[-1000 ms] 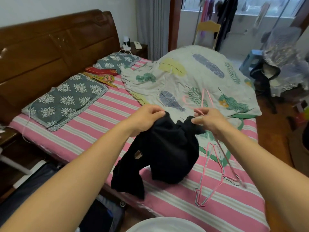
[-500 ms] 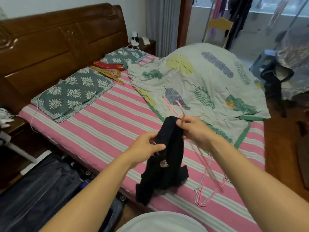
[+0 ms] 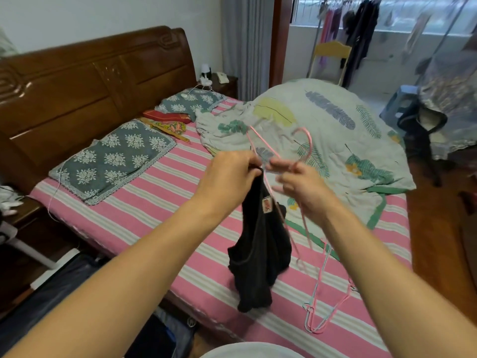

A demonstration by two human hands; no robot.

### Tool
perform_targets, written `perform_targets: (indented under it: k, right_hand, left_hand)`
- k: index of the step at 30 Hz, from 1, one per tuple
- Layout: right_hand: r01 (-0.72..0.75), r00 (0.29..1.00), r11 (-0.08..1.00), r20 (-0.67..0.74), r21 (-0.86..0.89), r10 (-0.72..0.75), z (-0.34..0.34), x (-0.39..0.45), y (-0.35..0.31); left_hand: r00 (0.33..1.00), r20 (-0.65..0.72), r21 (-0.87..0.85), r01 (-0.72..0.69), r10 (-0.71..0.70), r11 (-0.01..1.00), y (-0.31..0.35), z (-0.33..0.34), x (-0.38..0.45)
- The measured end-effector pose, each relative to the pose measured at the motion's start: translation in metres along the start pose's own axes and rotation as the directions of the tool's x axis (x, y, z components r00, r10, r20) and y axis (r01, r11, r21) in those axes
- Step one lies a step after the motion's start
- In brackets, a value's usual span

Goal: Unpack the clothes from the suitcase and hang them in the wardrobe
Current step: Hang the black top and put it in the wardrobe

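Head view, frame centre: left hand [image 3: 227, 174] pinches a limp, light black garment [image 3: 259, 249] at its top edge over the bed [image 3: 144, 215]; right hand [image 3: 299, 187], blurred, grips a thin pink hanger [image 3: 307, 140], best threaded through the neckline.

Both forearms are bare to the frame's edge, no sleeves, watch or rings visible on the left hand [image 3: 227, 177] or right hand [image 3: 302, 187]. A white garment shows at the bottom edge.

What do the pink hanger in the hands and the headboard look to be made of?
Hanger: thin rod, probably plastic-coated wire, judging by its slim bent hook and even pink colour. Headboard: dark brown wood with a glossy varnish, showing carved panels and shiny highlights.
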State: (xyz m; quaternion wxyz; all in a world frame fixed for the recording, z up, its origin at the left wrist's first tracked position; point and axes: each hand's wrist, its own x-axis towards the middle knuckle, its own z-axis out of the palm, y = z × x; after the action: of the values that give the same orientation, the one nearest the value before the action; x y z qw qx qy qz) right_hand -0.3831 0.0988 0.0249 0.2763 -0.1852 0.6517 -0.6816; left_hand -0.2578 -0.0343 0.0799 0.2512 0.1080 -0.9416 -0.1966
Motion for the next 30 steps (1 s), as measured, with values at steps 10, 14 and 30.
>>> perform_targets:
  k: [10, 14, 30]
  right_hand:
    - [-0.006, 0.975, 0.987, -0.218, -0.159, -0.03, 0.024, -0.015, 0.034]
    - [0.088, 0.989, 0.936, -0.086, -0.341, -0.124, -0.004, -0.006, -0.031]
    - [-0.374, 0.901, 0.854, 0.078, -0.362, 0.427, -0.074, -0.036, 0.081]
  left_hand:
    - [0.981, -0.182, 0.203, 0.101, -0.063, 0.974, -0.017, 0.012, 0.0]
    - [0.979, 0.01, -0.157, 0.201, -0.202, 0.967, -0.053, 0.008, 0.002]
    - [0.972, 0.162, 0.079, 0.158, -0.169, 0.984, -0.099, 0.06, -0.091]
